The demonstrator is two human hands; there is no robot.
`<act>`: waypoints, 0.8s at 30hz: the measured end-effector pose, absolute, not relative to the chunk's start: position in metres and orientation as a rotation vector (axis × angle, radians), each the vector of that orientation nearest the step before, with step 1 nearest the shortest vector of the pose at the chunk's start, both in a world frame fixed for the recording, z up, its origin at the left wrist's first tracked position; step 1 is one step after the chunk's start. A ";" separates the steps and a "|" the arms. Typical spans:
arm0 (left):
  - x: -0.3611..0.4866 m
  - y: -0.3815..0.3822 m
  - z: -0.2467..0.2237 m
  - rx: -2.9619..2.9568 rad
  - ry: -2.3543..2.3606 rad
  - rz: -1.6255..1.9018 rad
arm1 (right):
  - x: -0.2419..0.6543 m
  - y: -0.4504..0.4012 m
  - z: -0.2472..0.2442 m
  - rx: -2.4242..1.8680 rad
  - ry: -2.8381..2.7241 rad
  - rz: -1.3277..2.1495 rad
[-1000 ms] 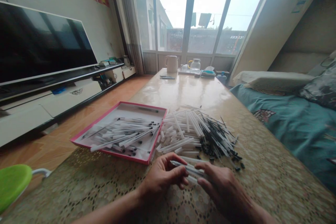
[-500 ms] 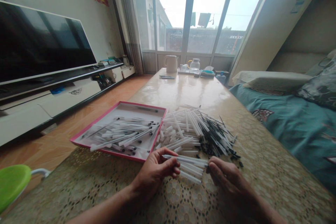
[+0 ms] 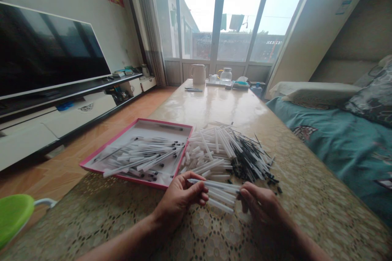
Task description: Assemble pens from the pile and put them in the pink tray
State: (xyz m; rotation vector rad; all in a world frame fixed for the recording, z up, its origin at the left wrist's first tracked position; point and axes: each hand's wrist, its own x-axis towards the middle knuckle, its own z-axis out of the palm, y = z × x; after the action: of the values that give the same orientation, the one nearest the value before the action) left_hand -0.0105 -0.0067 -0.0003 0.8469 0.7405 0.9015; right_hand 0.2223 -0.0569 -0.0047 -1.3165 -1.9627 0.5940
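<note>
Several white pen barrels (image 3: 221, 200) are fanned out in my left hand (image 3: 186, 193), which is closed around their near ends. My right hand (image 3: 259, 202) pinches the far end of the topmost pen (image 3: 222, 185), where a bit of something dark shows at the fingertips. Just beyond my hands lies a loose pile of white pen barrels and short white caps (image 3: 208, 147). To its right are dark ink refills (image 3: 252, 153) and small black plugs (image 3: 272, 181). On the left, a pink-rimmed box lid (image 3: 107, 144) holds many pens with black ends (image 3: 150, 153).
The patterned table (image 3: 202, 232) runs toward the window. At its far end stand a beige jug (image 3: 198, 74), a glass pitcher (image 3: 226, 75) and a tissue pack (image 3: 241, 84). A green stool (image 3: 15, 216) is at lower left, a teal-covered sofa (image 3: 333, 142) at right.
Both hands keep nearly the same grip on the pens. The whole view has shifted slightly; nothing on the table has visibly moved.
</note>
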 end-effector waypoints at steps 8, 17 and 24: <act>-0.010 -0.006 -0.001 0.841 0.744 0.906 | 0.223 -0.057 -0.007 -1.355 -1.933 0.537; -0.010 -0.006 -0.002 0.842 0.744 0.906 | 0.222 -0.057 -0.009 -1.361 -1.937 0.522; -0.010 -0.005 -0.001 0.844 0.741 0.904 | 0.221 -0.057 -0.010 -1.361 -1.930 0.539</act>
State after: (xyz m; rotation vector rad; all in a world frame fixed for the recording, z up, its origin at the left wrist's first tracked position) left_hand -0.0102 -0.0051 -0.0006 0.8442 0.7408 0.9041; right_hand 0.2212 -0.0571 -0.0104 -1.3612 -1.9295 0.5394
